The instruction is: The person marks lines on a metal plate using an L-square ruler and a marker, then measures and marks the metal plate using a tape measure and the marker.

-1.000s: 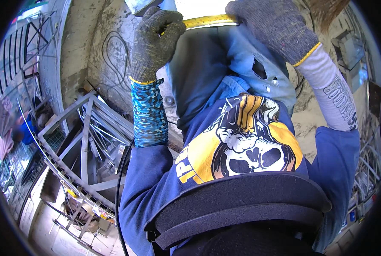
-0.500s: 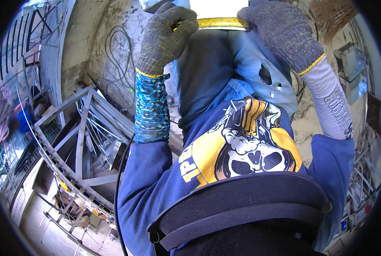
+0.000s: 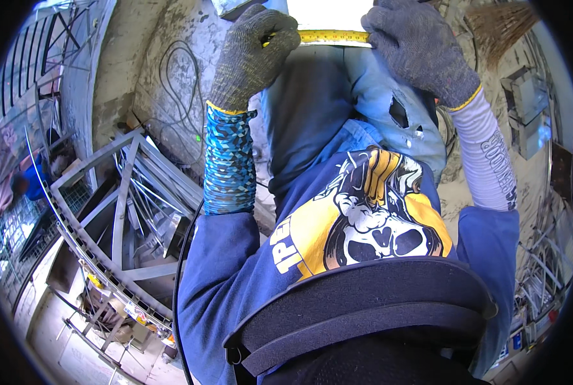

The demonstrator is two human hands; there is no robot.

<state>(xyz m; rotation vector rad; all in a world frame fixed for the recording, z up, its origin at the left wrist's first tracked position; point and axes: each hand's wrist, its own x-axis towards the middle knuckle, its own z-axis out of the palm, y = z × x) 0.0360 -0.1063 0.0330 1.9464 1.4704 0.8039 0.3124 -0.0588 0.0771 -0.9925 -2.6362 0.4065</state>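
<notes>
A yellow tape measure is stretched between my two hands along the near edge of a bright white flat piece, which is overexposed. In a dark grey knit glove, my left hand is closed round the tape's left end. My right hand, gloved the same way, pinches the tape's other end at the piece's right corner. The tape's case does not show; it may be hidden in a glove. My legs in torn blue jeans are just below the tape.
On my left lies a pile of grey metal bars and frames, with a black cable beside it. A loose cable coils on the stained floor. At the upper right is a straw broom; metal rods lie at right. Another person is at far left.
My right hand and forearm have shifted slightly left, and the visible stretch of tape is a little shorter. My left hand has barely moved and still grips the tape.
</notes>
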